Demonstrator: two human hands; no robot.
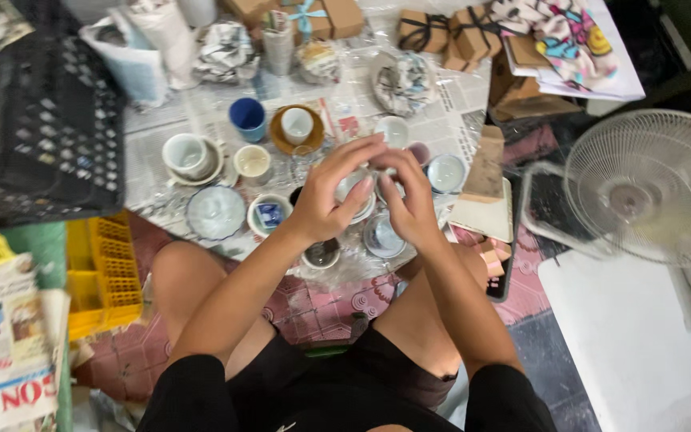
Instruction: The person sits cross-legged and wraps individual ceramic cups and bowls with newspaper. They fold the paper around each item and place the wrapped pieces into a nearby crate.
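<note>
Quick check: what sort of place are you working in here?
Likely a home floor used as a packing spot for pottery: cups and bowls such as a blue cup stand on spread newspaper, with ribbon-tied gift boxes behind and a floor fan alongside.

blue cup [247, 118], white fan [647, 186], yellow crate [105, 272], black crate [49, 136], brown gift boxes [449, 34].
</note>
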